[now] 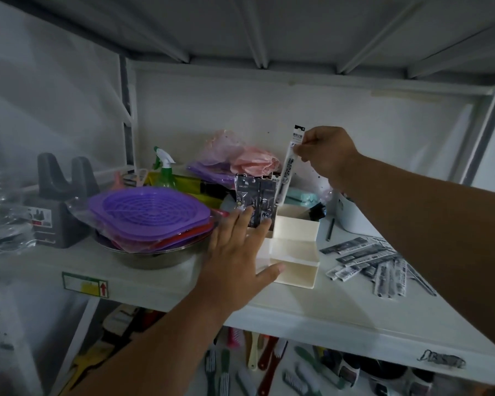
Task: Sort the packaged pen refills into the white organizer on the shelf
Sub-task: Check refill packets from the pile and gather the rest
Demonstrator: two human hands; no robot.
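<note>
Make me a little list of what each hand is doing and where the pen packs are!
right hand: pinches one refill pack upright above the white organizer's back compartment
left hand: open, fingers spread against the organizer's left side
packs already in organizer: dark ones standing in the back left
packs still waiting: loose pile on the shelf, right of the organizer
nearby: purple strainers in a metal bowl on the left

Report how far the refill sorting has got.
Done: several dark refill packs stand in the white organizer's rear left compartment. In hand: the right hand pinches one white refill pack above the rear right compartment; the left hand rests open against the organizer. Left: a pile of refill packs on the shelf.
</note>
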